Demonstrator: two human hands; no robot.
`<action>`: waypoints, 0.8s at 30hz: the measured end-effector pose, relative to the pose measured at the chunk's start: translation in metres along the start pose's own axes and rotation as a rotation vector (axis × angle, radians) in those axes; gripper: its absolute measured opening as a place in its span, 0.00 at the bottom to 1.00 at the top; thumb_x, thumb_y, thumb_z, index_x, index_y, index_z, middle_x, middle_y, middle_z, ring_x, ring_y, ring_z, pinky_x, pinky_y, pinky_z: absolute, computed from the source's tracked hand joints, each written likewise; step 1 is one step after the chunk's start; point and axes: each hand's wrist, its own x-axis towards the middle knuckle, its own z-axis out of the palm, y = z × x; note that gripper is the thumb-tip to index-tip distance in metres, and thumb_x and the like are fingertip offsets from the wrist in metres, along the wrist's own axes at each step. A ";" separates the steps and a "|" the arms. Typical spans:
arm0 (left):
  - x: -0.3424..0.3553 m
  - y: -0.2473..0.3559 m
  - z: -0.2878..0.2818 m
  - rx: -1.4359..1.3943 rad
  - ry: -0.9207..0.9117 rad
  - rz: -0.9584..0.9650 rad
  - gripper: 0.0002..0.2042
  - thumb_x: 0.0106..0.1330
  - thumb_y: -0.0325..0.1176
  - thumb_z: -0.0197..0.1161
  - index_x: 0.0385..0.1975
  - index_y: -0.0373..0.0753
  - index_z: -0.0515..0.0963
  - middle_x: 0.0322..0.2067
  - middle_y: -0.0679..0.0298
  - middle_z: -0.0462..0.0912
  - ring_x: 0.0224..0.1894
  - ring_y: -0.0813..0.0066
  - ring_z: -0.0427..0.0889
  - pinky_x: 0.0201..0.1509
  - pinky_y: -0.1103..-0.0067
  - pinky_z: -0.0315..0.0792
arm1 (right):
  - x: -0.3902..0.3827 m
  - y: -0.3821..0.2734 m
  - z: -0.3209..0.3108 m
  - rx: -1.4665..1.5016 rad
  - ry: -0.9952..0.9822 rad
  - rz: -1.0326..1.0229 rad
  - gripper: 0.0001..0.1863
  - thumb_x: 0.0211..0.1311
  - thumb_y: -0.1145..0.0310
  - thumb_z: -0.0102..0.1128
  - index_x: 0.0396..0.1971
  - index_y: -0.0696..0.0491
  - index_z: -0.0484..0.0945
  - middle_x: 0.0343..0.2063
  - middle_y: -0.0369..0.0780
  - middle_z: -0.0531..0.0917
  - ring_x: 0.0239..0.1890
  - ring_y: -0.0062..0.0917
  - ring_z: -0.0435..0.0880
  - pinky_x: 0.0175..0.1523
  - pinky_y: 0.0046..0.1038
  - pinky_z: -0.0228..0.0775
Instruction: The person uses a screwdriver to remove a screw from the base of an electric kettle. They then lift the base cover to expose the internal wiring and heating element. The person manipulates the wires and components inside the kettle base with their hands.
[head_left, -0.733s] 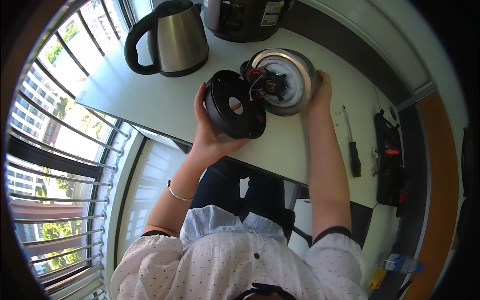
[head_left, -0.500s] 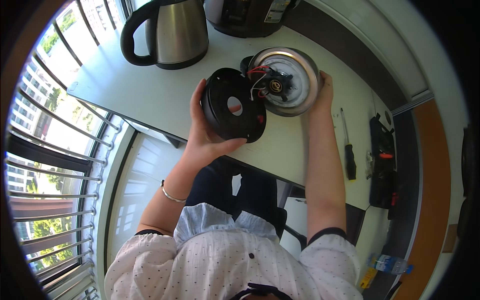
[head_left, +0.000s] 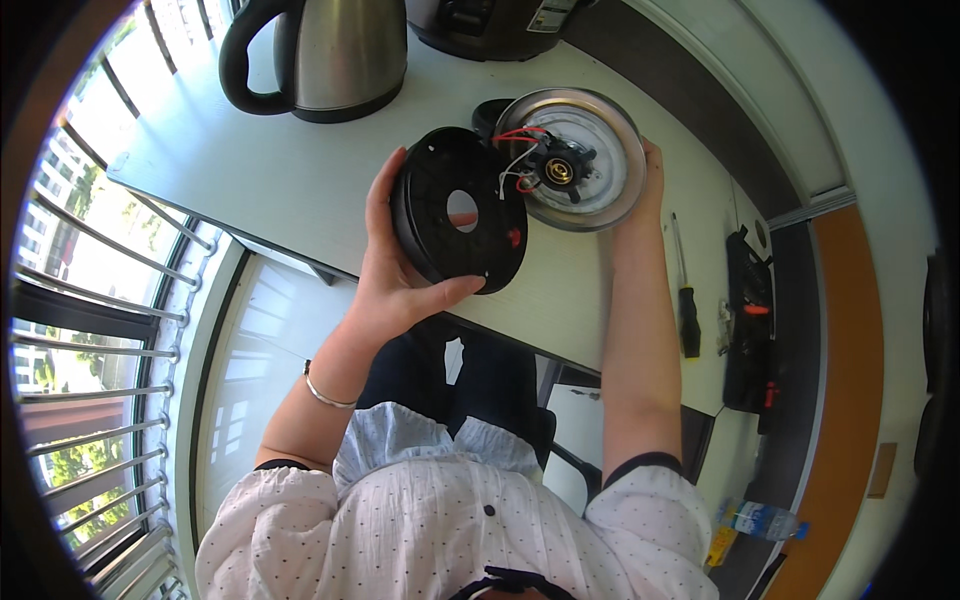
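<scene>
My left hand (head_left: 400, 265) is closed around a round black plastic kettle base cover (head_left: 425, 205), thumb on its lower rim and fingers along its left side. A hole opens in the cover's middle, and a small red part shows near its right edge. To the right, my right hand (head_left: 648, 180) grips the far side of a steel kettle body (head_left: 612, 205), tipped so its underside faces me; most of those fingers are hidden behind it. A black round connector (head_left: 562, 172) sits at the centre of that underside. Red and white wires (head_left: 512, 165) run between the connector and the cover.
A second steel kettle (head_left: 350, 60) with a black handle stands at the back left, beside a dark rounded appliance (head_left: 490, 25). On the right of the white table (head_left: 300, 190) lie a screwdriver (head_left: 688, 310) and a black tool case (head_left: 748, 330). A plastic bottle (head_left: 760, 520) is lower right.
The black cover and my left hand have shifted slightly left. The kettle's underside is turned a little more toward me. Both hands keep their holds, and the whole view has moved slightly.
</scene>
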 end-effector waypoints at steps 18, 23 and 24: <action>0.000 0.003 0.001 -0.048 0.031 -0.011 0.50 0.46 0.20 0.64 0.66 0.42 0.35 0.58 0.54 0.58 0.55 0.59 0.70 0.55 0.66 0.69 | 0.008 0.003 -0.009 -0.165 -0.111 -0.048 0.17 0.60 0.58 0.43 0.35 0.53 0.76 0.33 0.39 0.81 0.36 0.27 0.79 0.44 0.27 0.71; 0.000 0.005 0.000 -0.024 0.050 -0.031 0.47 0.48 0.21 0.62 0.66 0.41 0.38 0.57 0.54 0.59 0.55 0.59 0.70 0.56 0.67 0.67 | 0.011 0.004 -0.015 -0.220 -0.126 -0.080 0.17 0.61 0.57 0.42 0.35 0.53 0.76 0.32 0.39 0.81 0.36 0.26 0.79 0.44 0.27 0.71; 0.000 0.005 0.000 -0.014 0.055 -0.035 0.46 0.48 0.21 0.61 0.66 0.41 0.39 0.57 0.54 0.60 0.55 0.59 0.70 0.57 0.68 0.67 | 0.013 0.004 -0.017 -0.246 -0.137 -0.097 0.17 0.61 0.57 0.42 0.35 0.53 0.76 0.32 0.38 0.81 0.36 0.26 0.79 0.44 0.27 0.71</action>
